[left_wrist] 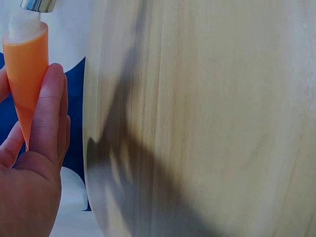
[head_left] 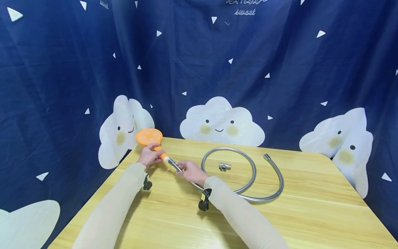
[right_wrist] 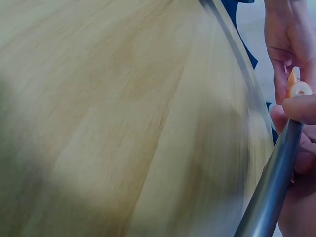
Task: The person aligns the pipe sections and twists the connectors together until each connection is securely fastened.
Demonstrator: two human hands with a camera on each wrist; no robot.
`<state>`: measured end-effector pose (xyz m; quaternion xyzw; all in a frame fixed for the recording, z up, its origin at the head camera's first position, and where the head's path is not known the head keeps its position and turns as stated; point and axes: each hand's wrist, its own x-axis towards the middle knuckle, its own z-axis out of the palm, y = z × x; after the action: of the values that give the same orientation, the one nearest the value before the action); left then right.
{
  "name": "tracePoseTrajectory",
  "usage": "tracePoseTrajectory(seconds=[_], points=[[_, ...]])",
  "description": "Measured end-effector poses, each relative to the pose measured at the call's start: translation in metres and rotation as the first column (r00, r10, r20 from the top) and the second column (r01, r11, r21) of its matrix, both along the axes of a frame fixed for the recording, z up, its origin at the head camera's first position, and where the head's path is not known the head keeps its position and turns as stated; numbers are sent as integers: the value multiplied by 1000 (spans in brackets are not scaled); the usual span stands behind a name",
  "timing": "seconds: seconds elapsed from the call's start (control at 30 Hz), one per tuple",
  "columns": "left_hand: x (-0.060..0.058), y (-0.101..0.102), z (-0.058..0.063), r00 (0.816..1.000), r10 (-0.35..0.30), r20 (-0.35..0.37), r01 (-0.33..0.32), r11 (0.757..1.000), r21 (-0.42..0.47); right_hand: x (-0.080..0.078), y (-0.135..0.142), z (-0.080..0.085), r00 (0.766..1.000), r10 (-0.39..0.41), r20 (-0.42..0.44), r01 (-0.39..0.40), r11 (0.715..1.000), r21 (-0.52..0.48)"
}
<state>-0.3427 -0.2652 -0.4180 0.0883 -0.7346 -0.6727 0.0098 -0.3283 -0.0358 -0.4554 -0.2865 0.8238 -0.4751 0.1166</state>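
Note:
An orange shower head (head_left: 149,136) is held up at the left of the table, its perforated round face upward. My left hand (head_left: 148,156) grips its tapered handle (left_wrist: 27,64) between thumb and fingers. The handle ends in a white collar (left_wrist: 24,27), with a chrome hose fitting (left_wrist: 39,5) right at it in the left wrist view. Just behind that fitting, my right hand (head_left: 193,172) pinches the grey metal shower hose (right_wrist: 274,187). From there the hose runs under my right forearm and loops over the table.
Inside the hose loop lies a small chrome connector (head_left: 224,166). The hose's other end fitting (head_left: 266,157) points toward the back of the wooden table (head_left: 317,207). A dark blue curtain (head_left: 199,62) with cloud faces hangs along the back and sides.

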Motion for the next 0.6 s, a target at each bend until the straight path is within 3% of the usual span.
tracePoseTrajectory(seconds=[0.23,0.47,0.6], points=[[6,0,5,1000,-3,1,3,1000,-10,-2,-2,3,998,-19,59,21,999,-34],[-7,-8,-14,1000,12,-22,-13,999,-45,-6,-3,8,994,-47,96,53,996,-66],[-11,-7,-16,1000,15,-27,-17,998,-54,-7,-6,10,993,-61,101,67,996,-58]])
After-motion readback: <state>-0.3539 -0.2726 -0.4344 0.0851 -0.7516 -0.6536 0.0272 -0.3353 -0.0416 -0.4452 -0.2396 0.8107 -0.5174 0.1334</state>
